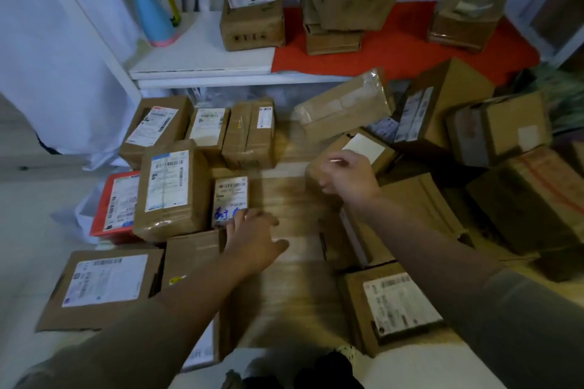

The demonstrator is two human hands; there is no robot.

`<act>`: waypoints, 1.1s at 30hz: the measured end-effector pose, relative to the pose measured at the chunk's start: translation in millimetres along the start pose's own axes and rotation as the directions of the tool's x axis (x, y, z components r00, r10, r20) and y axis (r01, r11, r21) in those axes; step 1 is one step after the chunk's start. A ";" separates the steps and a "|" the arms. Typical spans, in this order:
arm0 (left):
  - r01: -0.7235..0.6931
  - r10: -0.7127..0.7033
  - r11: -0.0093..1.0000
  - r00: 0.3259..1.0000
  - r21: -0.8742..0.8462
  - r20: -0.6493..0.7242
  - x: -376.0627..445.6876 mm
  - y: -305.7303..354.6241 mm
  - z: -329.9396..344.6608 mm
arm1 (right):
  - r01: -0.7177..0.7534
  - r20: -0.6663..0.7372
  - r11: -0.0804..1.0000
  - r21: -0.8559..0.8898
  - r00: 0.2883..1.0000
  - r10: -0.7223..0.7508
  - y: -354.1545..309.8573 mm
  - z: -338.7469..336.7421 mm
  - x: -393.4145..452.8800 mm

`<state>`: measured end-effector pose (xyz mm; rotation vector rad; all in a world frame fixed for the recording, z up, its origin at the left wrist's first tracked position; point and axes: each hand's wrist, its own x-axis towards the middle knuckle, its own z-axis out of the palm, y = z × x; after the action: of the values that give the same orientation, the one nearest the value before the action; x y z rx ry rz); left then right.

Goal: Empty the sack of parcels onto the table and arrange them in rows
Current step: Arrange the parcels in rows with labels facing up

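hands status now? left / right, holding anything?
Left hand: open, fingers resting on the small parcel with blue writing.
Right hand: fingers curled over a brown parcel; too blurred to confirm a grip.

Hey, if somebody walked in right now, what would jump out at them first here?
Probably the spread of brown parcels: tidy rows at left, a jumbled heap at right. The red parcel at the left edge and the red cloth on the shelf behind stand out in colour. In the middle, the left hand touches a small labelled parcel while the right hand hovers over the pile.
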<state>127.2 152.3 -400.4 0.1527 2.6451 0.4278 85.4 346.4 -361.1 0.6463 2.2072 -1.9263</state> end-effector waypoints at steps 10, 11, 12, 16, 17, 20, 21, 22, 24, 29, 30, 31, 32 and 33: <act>0.239 -0.337 0.618 0.941 -0.749 0.023 89.5 89.0 -35.9 | -0.097 -0.352 0.995 -0.021 0.932 0.083 -41.6 -65.7 94.0; 0.253 -0.349 0.573 0.936 -0.779 0.047 100.4 93.2 -42.5 | -0.128 -0.362 0.992 -0.011 0.925 0.116 -46.8 -68.8 101.9; 0.267 -0.361 0.541 0.930 -0.797 0.066 112.5 96.2 -48.3 | -0.149 -0.377 0.989 0.012 0.915 0.143 -51.1 -71.1 112.3; 0.271 -0.389 0.450 0.917 -0.851 0.087 158.5 103.7 -67.8 | -0.270 -0.390 0.956 0.117 0.872 0.294 -75.4 -76.1 142.7; 0.272 -0.388 0.420 0.916 -0.866 0.099 168.7 105.1 -71.2 | -0.306 -0.373 0.942 0.140 0.865 0.336 -81.0 -76.9 148.3; 0.295 -0.400 0.344 0.905 -0.892 0.145 197.5 106.4 -80.7 | -0.362 -0.342 0.920 0.151 0.854 0.392 -89.7 -77.0 170.2; 0.304 -0.408 0.331 0.900 -0.893 0.155 206.9 106.2 -83.3 | -0.381 -0.336 0.912 0.151 0.848 0.409 -90.6 -75.5 176.3; 0.313 -0.412 0.325 0.896 -0.892 0.164 214.9 106.1 -85.9 | -0.399 -0.330 0.903 0.159 0.841 0.430 -90.0 -73.1 183.0; 0.325 -0.395 0.319 0.900 -0.891 0.187 228.1 107.3 -89.3 | -0.428 -0.312 0.882 0.199 0.825 0.471 -89.4 -69.0 190.3; 0.281 -0.334 0.253 0.923 -0.926 0.189 247.4 104.4 -90.5 | -0.485 -0.259 0.846 0.224 0.807 0.531 -87.1 -71.8 192.2; 0.281 -0.334 0.250 0.923 -0.927 0.190 248.7 102.9 -89.9 | -0.481 -0.254 0.849 0.221 0.812 0.526 -86.5 -73.4 190.9; 0.282 -0.342 0.241 0.920 -0.929 0.190 251.5 99.8 -87.3 | -0.474 -0.247 0.854 0.215 0.819 0.518 -85.0 -75.1 189.0; 0.279 -0.355 0.235 0.916 -0.931 0.185 251.8 98.4 -85.9 | -0.469 -0.235 0.857 0.212 0.827 0.510 -82.7 -77.0 186.8; 0.274 -0.368 0.227 0.913 -0.935 0.178 251.2 97.4 -84.6 | -0.463 -0.221 0.860 0.214 0.835 0.504 -80.7 -78.5 183.1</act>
<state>-131.5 265.7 -402.2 -0.8176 1.8976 1.7870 -98.3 456.7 -343.8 1.4174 1.7811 -1.8191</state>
